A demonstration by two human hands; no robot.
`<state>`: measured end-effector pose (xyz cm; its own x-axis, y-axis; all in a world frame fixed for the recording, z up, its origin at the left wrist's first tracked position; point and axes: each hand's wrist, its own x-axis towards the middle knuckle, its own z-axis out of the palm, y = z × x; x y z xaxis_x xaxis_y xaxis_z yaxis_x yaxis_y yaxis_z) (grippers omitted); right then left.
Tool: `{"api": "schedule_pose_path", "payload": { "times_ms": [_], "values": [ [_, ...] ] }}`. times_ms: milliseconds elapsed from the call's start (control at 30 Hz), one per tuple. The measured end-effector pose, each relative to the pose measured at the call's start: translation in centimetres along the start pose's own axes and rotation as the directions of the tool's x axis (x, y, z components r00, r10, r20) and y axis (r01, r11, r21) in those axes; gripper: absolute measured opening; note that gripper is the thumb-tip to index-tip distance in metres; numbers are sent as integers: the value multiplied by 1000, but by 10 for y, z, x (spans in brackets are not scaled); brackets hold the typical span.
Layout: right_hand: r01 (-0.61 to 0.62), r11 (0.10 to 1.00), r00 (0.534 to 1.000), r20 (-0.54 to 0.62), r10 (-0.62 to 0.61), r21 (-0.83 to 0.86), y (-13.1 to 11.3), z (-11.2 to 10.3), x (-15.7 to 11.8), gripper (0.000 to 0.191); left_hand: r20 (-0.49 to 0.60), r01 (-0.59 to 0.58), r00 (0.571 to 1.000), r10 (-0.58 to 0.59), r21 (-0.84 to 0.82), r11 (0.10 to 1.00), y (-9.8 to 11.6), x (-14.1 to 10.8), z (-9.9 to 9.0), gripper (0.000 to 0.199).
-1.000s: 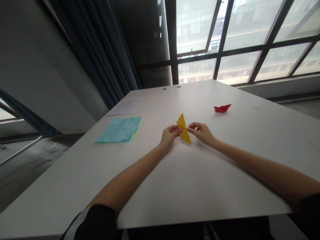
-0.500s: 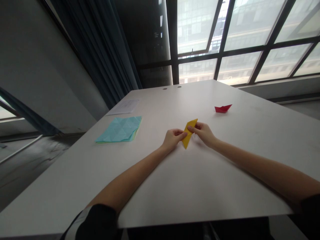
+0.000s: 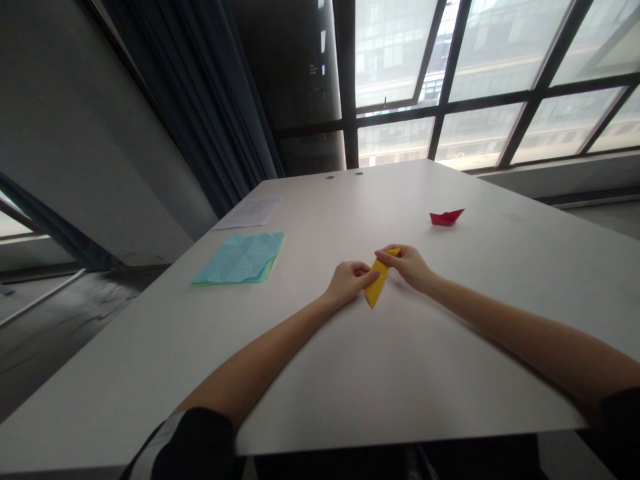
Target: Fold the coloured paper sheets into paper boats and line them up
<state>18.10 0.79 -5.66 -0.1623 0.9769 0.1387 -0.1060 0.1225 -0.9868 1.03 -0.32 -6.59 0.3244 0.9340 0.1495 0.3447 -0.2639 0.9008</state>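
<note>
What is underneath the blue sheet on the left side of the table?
Green-yellow paper shows along the lower and right edges of the blue sheet, lying on the table. The rest is covered, so how many sheets are there cannot be told.

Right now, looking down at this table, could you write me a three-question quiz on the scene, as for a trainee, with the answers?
1. True or false: the left hand and the right hand both hold the folded yellow paper.

2. What colour is the small boat-shaped folded paper? A) purple B) red C) white

3. Fill in the blank: the stack of creased paper with a light-blue top sheet lies to the ____ of both hands.

Key: 1 true; 2 B; 3 left.
</note>
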Motion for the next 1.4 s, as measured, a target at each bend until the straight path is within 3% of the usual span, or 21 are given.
{"api": "schedule_pose_path", "payload": {
  "times_ms": [200,433,567,667,733,867,1000,1133,1400],
  "values": [
    [-6,1000,999,36,6,2,5,2,0,29,19,-86,996,86,-32,996,3,-1,1,35],
    [-88,996,991,96,87,0,13,0,0,35,-159,-59,987,-1,-369,928,-4,7,2,33],
    [-26,997,996,81,32,-66,9,4,-2,34,-159,-59,987,-12,-437,897,-9,8,1,32],
    [48,985,998,45,-41,-166,0,3,0,27,-144,-45,990,-5,-345,937,-10,8,1,32],
    [112,940,993,71,-95,-322,-8,-2,2,21,-176,-75,984,30,-252,965,-9,6,1,30],
    [269,693,960,244,-137,-669,-20,-11,6,18,-339,-162,934,112,-123,979,-5,2,-1,22],
    [403,544,910,386,-152,-736,-21,-12,3,19,-302,-174,934,190,80,982,-3,-1,-4,13],
    [418,559,891,443,-99,-716,-19,-9,1,19,-205,-183,952,227,212,960,-2,-2,-5,16],
    [442,558,873,480,-87,-703,-21,-10,-2,18,-173,-180,957,234,279,943,1,-4,-5,19]
  ]
}}
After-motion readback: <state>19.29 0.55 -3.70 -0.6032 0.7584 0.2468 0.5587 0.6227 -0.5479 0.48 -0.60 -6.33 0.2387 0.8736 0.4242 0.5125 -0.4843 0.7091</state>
